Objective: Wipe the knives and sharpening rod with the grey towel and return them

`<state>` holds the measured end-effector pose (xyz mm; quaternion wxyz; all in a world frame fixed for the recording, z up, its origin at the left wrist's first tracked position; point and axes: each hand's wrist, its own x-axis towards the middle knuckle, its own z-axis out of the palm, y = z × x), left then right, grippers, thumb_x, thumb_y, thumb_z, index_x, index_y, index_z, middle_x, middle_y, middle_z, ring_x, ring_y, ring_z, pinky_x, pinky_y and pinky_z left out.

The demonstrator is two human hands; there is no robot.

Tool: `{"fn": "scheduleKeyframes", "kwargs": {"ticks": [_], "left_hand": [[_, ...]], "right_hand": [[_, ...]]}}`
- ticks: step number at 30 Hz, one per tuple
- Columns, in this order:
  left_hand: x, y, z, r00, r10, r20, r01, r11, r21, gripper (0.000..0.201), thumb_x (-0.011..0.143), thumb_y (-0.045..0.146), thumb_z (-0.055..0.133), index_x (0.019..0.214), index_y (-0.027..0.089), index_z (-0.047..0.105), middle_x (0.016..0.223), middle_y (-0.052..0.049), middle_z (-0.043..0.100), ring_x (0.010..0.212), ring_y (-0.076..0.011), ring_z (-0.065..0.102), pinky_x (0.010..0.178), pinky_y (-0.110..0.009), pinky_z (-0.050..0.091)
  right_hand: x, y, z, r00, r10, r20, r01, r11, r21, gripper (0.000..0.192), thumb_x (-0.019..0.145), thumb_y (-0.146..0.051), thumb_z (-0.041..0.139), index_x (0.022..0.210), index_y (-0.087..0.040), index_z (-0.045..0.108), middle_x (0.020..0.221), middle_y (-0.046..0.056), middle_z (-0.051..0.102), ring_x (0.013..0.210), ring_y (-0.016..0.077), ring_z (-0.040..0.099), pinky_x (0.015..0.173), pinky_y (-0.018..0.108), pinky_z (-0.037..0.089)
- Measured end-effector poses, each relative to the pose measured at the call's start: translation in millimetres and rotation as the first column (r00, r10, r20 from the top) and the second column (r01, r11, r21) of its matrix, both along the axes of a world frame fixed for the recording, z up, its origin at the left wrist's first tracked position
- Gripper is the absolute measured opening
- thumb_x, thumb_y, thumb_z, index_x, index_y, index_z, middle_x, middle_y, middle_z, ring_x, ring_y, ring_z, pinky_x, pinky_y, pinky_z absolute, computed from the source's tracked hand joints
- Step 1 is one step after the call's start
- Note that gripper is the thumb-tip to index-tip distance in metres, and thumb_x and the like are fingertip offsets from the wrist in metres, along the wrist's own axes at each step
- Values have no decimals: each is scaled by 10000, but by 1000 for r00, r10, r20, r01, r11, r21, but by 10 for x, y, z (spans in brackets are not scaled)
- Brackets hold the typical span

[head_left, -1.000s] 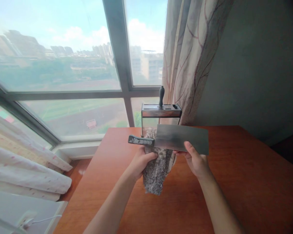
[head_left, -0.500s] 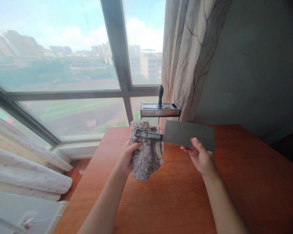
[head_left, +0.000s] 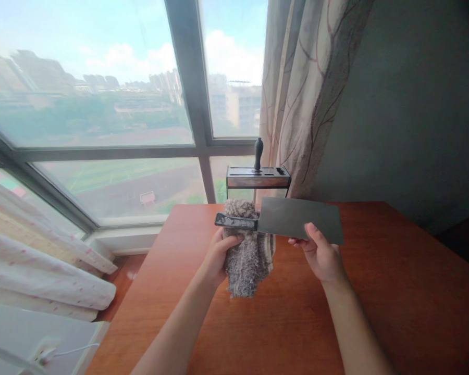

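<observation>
My right hand (head_left: 321, 254) pinches the blade of a cleaver (head_left: 297, 219) near its lower right edge, thumb on top. The broad grey blade points right; its black, worn handle points left. In my left hand (head_left: 221, 255) is a fluffy grey cloth (head_left: 247, 265), bunched up and hanging below the handle. Part of the cloth lies behind the handle, and my left thumb presses on its front. Both cleaver and cloth are held above the table. The fingers behind the cloth are hidden.
A metal knife block (head_left: 258, 179) with a black handle standing up from its top is at the table's far edge. The reddish-brown wooden table (head_left: 281, 328) spreads under my arms. Beyond are large windows, patterned curtains (head_left: 297, 94) and a dark wall.
My left hand and the cloth have slid right along the cleaver's handle toward the blade, and slightly down. My right hand and the cleaver have barely moved.
</observation>
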<state>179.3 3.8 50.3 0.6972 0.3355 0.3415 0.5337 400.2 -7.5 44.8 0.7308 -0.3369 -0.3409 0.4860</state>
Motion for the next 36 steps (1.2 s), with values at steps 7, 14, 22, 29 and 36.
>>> {"fn": "scheduleKeyframes", "kwargs": {"ticks": [7,14,22,29,36], "left_hand": [[-198,126,33,949,314,7,-314,948,45,442,638,236,751,1052,140,629,894,-55,715,748,-202,671,694,-305,536],[-93,107,-28,878,462,-123,-407,858,312,536,700,259,745,1204,198,574,1012,-56,699,922,-225,654,798,-327,533],[3,-4,-168,349,775,-527,137,514,847,625,794,151,587,1397,234,445,1497,-155,325,1339,-338,375,1068,-488,349],[-111,34,-174,31,887,-461,345,424,837,676,783,121,538,1430,276,415,1534,-140,295,1312,-345,429,1014,-444,410],[-285,118,15,-77,754,-653,2,655,756,725,832,239,537,1501,243,256,1405,-134,506,1161,-331,575,774,-362,527]], "right_hand": [[116,-11,17,988,-154,12,153,988,21,250,734,-326,757,890,-166,644,715,-9,704,495,159,674,441,242,559],[-40,-36,-38,980,-192,47,190,981,38,222,776,-352,720,861,-157,656,734,16,718,527,160,677,481,257,558],[-257,-87,-70,972,-217,92,209,974,92,199,820,-346,678,894,-161,671,805,35,734,623,180,703,557,280,559],[-170,-111,-10,974,-215,68,211,975,64,184,807,-347,689,863,-172,673,805,20,734,599,151,694,530,240,551],[-234,-173,5,957,-189,219,178,982,69,227,822,-400,659,869,-181,693,756,30,737,626,200,700,621,340,589]]}}
